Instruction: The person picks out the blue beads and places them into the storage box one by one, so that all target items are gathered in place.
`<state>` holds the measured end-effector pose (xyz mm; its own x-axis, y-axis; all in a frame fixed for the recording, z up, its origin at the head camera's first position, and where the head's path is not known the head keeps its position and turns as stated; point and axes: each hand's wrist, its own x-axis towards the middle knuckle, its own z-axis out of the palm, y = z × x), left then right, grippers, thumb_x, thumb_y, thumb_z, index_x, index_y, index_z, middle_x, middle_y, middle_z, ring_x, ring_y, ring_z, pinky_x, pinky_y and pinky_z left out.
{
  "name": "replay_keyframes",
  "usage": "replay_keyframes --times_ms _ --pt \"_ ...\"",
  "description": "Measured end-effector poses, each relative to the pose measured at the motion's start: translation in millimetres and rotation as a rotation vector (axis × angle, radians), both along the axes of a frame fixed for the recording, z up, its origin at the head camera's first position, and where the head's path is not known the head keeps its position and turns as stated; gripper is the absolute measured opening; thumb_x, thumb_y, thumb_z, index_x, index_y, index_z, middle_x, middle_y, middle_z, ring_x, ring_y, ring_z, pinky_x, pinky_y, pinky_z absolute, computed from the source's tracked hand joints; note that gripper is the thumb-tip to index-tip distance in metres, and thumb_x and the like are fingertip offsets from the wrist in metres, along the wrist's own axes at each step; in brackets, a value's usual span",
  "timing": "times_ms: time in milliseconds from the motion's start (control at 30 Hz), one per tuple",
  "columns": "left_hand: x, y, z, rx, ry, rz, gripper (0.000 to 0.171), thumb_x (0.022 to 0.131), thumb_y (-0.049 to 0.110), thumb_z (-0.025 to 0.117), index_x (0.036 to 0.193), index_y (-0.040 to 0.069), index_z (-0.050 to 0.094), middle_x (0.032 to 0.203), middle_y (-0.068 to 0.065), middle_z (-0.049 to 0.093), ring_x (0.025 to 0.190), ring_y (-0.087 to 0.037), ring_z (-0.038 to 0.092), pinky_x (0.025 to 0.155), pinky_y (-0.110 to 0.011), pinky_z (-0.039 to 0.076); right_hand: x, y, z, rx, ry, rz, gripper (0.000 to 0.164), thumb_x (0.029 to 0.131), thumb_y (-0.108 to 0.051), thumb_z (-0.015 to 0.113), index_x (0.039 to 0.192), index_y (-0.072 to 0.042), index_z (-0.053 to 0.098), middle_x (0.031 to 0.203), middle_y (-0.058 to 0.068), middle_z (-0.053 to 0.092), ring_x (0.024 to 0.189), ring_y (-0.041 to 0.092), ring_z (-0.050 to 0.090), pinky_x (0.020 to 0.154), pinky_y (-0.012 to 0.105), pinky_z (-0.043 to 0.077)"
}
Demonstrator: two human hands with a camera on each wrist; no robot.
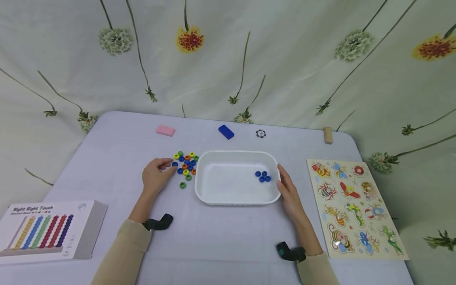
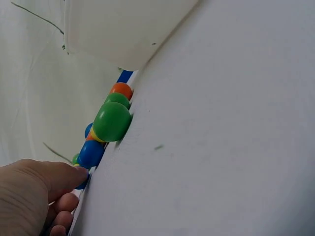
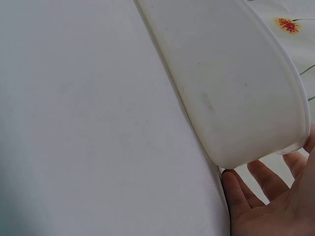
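With thumb and index finger, my left hand [image 1: 155, 173] pinches a blue bead [image 1: 175, 164] at the left edge of a loose pile of beads. The pile's round beads, such as a green bead [image 2: 112, 121], are blue, green, yellow and orange. My right hand [image 1: 291, 194] holds the right end of a white tray [image 1: 228, 198], thumb at the rim and fingers along the outer wall. Several blue beads [image 1: 262, 179] lie together inside the tray, near its right end. In the right wrist view the fingertips are partly hidden behind the tray's corner.
Behind the tray lie a pink block [image 1: 165, 130], a blue block [image 1: 226, 132], a poker chip [image 1: 261, 133] and a wooden block [image 1: 327, 135]. An insect picture board [image 1: 356, 209] lies at right, a bead game box [image 1: 53, 229] at front left.
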<state>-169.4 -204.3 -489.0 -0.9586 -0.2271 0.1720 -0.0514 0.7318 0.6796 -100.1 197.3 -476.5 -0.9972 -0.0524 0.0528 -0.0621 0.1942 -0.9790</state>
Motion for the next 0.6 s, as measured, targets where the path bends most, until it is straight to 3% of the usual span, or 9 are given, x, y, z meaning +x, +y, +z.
replay_keyframes --times_ms 167,267,400,500,600 --pt "0.3 -0.5 3.0 -0.019 -0.043 -0.016 0.027 0.080 0.027 0.065 0.102 0.011 0.065 0.086 -0.006 0.059 0.078 -0.018 0.048 0.066 -0.028 0.033 -0.6 -0.3 -2.2 -0.011 -0.003 -0.005 0.046 0.095 -0.021 0.037 0.137 -0.035 0.026 0.144 -0.012 0.024 0.134 0.011 0.018 0.108 0.040 0.015" --pt "-0.3 -4.1 9.1 0.040 -0.087 -0.050 0.028 0.080 0.029 0.065 0.100 0.010 0.064 0.085 -0.008 0.058 0.076 -0.019 0.048 0.064 -0.028 0.036 -0.7 -1.1 -2.9 -0.013 -0.004 -0.007 0.046 0.094 -0.021 0.038 0.137 -0.035 0.027 0.144 -0.013 0.024 0.134 0.009 0.019 0.108 0.039 0.016" --pt "-7.0 -7.3 11.1 0.145 -0.028 -0.071 0.036 0.076 0.044 0.064 0.098 0.015 0.064 0.081 0.000 0.057 0.072 -0.013 0.049 0.057 -0.022 0.041 -0.6 -0.3 -3.0 0.000 0.001 0.006 0.047 0.095 -0.021 0.037 0.138 -0.034 0.025 0.145 -0.011 0.023 0.134 0.012 0.018 0.108 0.040 0.015" --pt "-5.9 11.3 32.6 0.228 0.007 -0.123 0.038 0.075 0.045 0.065 0.098 0.015 0.063 0.083 0.001 0.057 0.075 -0.011 0.050 0.055 -0.021 0.042 -0.8 0.8 -2.9 0.004 0.003 0.006 0.046 0.095 -0.022 0.037 0.138 -0.034 0.025 0.145 -0.009 0.023 0.135 0.014 0.017 0.108 0.042 0.015" --pt "3.3 50.4 74.4 0.320 -0.048 -0.237 0.031 0.077 0.032 0.068 0.099 0.012 0.062 0.087 -0.005 0.059 0.078 -0.016 0.052 0.060 -0.026 0.045 -1.0 0.8 -1.8 -0.002 0.000 0.007 0.047 0.095 -0.021 0.037 0.139 -0.032 0.025 0.145 -0.008 0.023 0.135 0.015 0.018 0.108 0.042 0.015"
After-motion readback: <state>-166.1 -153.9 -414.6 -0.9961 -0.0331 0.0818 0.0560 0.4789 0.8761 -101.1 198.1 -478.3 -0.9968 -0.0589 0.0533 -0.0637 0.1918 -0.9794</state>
